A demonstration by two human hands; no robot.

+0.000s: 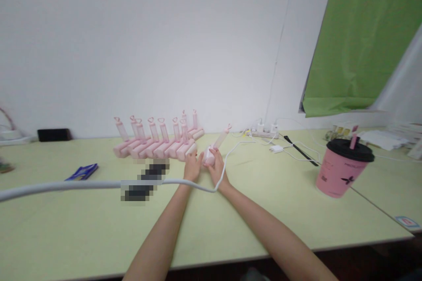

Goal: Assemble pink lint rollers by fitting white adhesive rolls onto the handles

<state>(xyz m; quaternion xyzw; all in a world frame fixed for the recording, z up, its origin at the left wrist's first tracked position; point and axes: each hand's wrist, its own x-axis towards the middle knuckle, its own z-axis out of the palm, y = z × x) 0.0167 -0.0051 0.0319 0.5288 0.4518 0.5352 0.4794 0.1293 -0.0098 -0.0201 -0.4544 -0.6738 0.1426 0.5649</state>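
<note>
My right hand (216,167) grips a pink block-like piece (209,156) with rounded edges. A clear pinkish tube (220,139) topped with a heart-shaped loop slants up from behind it. Just to the left, my left hand (193,167) has its fingers partly curled, thumb and forefinger apart, and nothing shows between them. It lies against the right side of the last pink piece (185,153) in a row. Several similar pink pieces (148,149) lie side by side there, with clear loop-topped tubes (164,132) standing up at them.
A pale cable (99,185) crosses in front of my wrists. Left are a blue packet (84,171) and a black box (54,135). Right stand a pink lidded cup (341,171), white chargers (276,149), a power strip (263,134) and a black strap (300,150). The wall (198,52) closes the table's back.
</note>
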